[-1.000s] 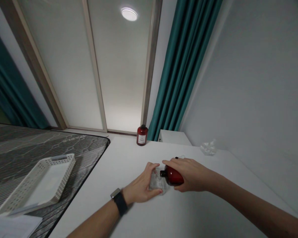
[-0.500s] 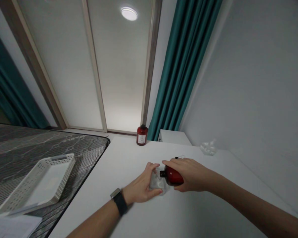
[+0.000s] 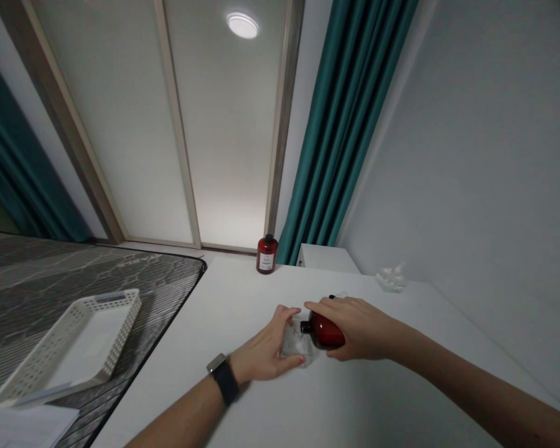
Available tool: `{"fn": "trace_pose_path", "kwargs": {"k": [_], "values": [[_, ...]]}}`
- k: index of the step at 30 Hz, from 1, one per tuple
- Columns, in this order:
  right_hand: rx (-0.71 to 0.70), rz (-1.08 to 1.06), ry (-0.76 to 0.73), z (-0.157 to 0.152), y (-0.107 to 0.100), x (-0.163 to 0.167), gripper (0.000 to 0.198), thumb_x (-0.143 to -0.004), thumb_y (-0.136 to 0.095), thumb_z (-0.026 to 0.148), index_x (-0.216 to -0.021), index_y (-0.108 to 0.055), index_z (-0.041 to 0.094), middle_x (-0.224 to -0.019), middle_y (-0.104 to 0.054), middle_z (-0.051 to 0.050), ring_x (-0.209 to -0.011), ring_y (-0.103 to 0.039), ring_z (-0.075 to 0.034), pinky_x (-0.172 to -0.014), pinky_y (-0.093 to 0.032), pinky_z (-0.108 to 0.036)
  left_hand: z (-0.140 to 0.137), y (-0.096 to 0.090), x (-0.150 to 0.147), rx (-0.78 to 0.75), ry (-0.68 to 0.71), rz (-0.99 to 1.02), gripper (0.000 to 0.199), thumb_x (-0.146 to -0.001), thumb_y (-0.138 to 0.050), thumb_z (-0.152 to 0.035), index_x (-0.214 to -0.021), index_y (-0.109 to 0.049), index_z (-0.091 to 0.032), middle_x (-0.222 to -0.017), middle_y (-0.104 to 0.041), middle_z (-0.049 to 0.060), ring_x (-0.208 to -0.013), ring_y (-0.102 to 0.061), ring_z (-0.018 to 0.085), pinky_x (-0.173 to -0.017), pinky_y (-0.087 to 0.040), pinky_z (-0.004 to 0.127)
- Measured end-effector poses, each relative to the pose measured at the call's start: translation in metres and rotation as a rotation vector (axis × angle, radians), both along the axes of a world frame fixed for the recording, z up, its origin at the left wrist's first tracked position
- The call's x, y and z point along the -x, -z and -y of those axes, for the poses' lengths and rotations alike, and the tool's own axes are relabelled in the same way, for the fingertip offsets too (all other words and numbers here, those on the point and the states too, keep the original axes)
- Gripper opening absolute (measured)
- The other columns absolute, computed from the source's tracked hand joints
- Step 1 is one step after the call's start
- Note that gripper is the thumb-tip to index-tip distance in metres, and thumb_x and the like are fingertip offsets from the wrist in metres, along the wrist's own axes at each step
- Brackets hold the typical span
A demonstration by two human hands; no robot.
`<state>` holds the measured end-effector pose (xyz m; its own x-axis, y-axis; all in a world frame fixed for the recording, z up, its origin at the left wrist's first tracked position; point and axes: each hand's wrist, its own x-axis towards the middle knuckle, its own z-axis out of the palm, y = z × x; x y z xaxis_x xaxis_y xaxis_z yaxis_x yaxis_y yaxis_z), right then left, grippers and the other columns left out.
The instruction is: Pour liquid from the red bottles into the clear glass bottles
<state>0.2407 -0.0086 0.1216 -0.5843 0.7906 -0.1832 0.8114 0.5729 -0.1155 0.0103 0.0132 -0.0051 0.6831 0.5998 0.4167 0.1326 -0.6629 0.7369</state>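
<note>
My right hand [image 3: 357,328] grips a dark red bottle [image 3: 327,332] from above. The bottle lies tipped on its side in the grip, its black uncapped neck pointing left over a clear container [image 3: 295,343]. My left hand [image 3: 273,348], with a dark watch at the wrist, curves its thumb and fingers around that container on the white table [image 3: 242,423]. The container's exact kind is hard to make out. Behind my right hand a small black piece [image 3: 332,297] shows, mostly hidden. Farther back stands another dark red bottle [image 3: 266,255], upright, with a white label and black cap.
A crumpled clear plastic item [image 3: 392,279] lies at the back right by the wall. To the left, a white perforated basket [image 3: 116,336] and paper sheets [image 3: 32,426] rest on a grey marbled surface. A white cabinet [image 3: 329,258] stands beyond the table's far edge.
</note>
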Motion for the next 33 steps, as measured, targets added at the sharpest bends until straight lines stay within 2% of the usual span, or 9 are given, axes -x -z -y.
{"fn": "trace_pose_path", "kwargs": {"k": [33], "values": [[0.004,0.019,-0.005,0.000,-0.003,0.004,0.080,-0.073,-0.072,0.035,-0.146,-0.043,0.023,-0.125,-0.066,-0.013,-0.106,-0.063,-0.035,-0.087,-0.046,-0.045,0.001,-0.011,0.002,-0.022,-0.023,-0.092,0.078,-0.081,-0.073,-0.028,-0.143,-0.025,-0.020,-0.123,-0.044,0.012,-0.111,-0.051,0.029,-0.100,-0.046,0.050]]}}
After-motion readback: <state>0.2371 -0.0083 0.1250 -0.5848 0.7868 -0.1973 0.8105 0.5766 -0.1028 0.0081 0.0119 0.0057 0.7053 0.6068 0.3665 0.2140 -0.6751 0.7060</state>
